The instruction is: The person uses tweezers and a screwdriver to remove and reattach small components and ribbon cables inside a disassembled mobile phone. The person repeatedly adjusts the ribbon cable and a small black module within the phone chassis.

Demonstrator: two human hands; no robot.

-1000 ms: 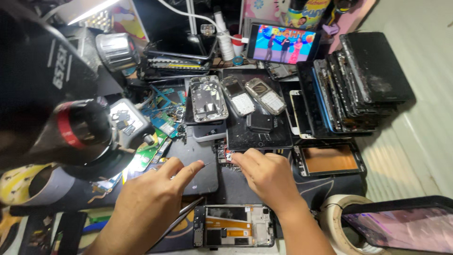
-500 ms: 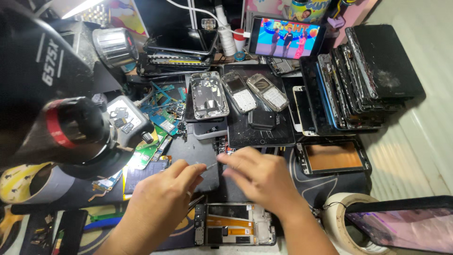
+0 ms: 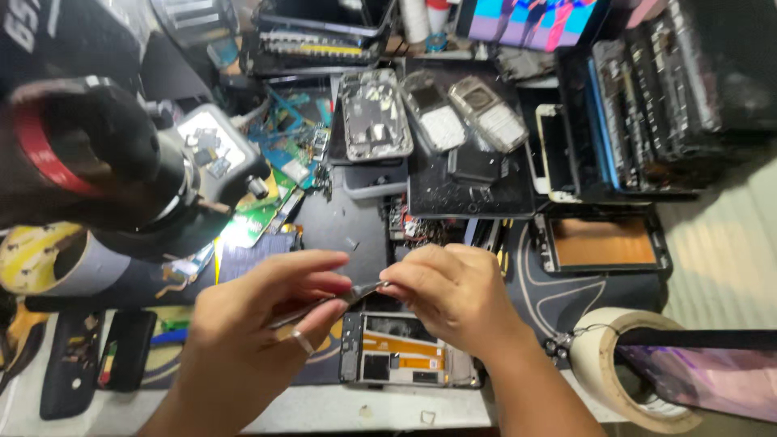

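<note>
My left hand (image 3: 255, 324), with a ring on one finger, pinches a pair of thin metal tweezers (image 3: 360, 293) whose tips point right. My right hand (image 3: 453, 291) meets the tweezer tips with closed fingertips, and whatever sits between them is too small to see. Both hands hover over a dark work mat (image 3: 344, 222). Just below them lies an opened phone body (image 3: 405, 360) with orange flex cable and bare parts showing.
A large black microscope head (image 3: 89, 162) with a red ring looms at left. Stripped phone frames (image 3: 376, 113), old keypad phones (image 3: 490, 113), stacked screens (image 3: 647, 105), a lit tablet (image 3: 534, 16), a tape roll (image 3: 615, 364) and green circuit boards (image 3: 267, 210) crowd the bench.
Both hands drew back toward me and came together. The left hand, earlier flat on the mat, now holds tweezers. The view has moved in closer over the bench.
</note>
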